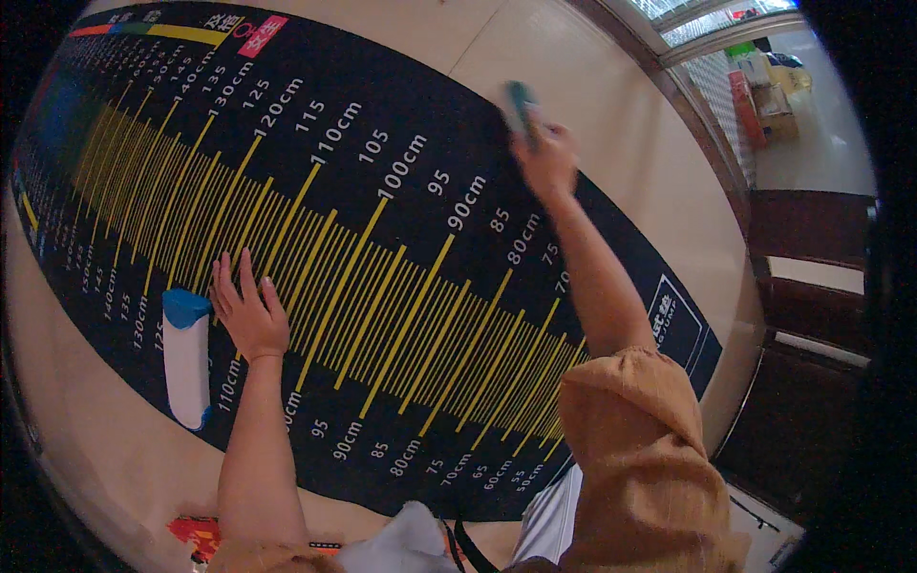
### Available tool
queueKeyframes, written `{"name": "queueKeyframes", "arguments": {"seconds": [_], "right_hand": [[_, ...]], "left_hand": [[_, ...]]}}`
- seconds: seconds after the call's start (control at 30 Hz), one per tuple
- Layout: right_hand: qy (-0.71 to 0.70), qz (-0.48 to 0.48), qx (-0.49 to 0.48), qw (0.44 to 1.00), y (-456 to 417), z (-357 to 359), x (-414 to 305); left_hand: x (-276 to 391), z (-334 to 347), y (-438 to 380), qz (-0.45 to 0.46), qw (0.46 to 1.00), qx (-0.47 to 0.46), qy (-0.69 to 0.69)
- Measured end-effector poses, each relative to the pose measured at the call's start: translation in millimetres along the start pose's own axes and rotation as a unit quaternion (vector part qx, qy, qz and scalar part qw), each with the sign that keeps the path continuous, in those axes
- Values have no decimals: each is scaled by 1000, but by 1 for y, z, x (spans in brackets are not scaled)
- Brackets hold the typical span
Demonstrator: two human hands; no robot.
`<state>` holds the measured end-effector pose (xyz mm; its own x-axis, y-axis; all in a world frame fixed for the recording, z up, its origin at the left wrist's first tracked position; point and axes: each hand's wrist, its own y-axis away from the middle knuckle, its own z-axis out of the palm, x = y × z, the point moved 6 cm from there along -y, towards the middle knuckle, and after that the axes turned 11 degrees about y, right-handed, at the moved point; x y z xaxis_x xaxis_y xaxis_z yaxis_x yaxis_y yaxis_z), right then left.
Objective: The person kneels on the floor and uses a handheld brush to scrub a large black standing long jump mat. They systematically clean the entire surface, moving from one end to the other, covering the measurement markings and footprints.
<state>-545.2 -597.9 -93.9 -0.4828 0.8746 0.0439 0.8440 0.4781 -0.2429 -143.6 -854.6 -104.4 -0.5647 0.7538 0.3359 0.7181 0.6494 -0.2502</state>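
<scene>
A long black jump-distance mat lies on the floor before me, printed with yellow lines and centimetre marks. My left hand rests palm down on it, fingers spread, holding nothing. Close beside that hand, a white oblong case with blue ends lies on the mat. My right hand is stretched out over the mat's far edge. It grips a green and pale handheld tool, possibly a brush; motion blur hides its exact kind and whether it touches the mat.
Beige tiled floor borders the mat. At the right stand dark brown wooden furniture and a framed glass panel, with boxes and packages beyond. A red printed item lies near my left forearm.
</scene>
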Motion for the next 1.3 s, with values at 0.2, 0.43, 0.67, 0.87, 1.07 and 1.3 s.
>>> {"name": "queueKeyframes", "arguments": {"seconds": [0.2,0.43,0.67,0.87,1.07,1.3], "right_hand": [[164,280,-95,941,66,-12,222],[-188,-245,-96,946,88,-73,-171],[-155,-336,-69,927,102,-43,-205],[13,29,-30,999,75,-13,109],[120,293,-81,945,140,-7,248],[-716,299,-51,629,191,-56,100]], "left_hand": [[4,8,0,-16,1000,0,4],[-2,4,2,-17,1000,-2,7],[-3,14,1,8,1000,0,12],[-4,3,3,13,1000,10,-13],[1,2,4,14,1000,13,-16],[-18,9,7,-4,998,10,-59]]}}
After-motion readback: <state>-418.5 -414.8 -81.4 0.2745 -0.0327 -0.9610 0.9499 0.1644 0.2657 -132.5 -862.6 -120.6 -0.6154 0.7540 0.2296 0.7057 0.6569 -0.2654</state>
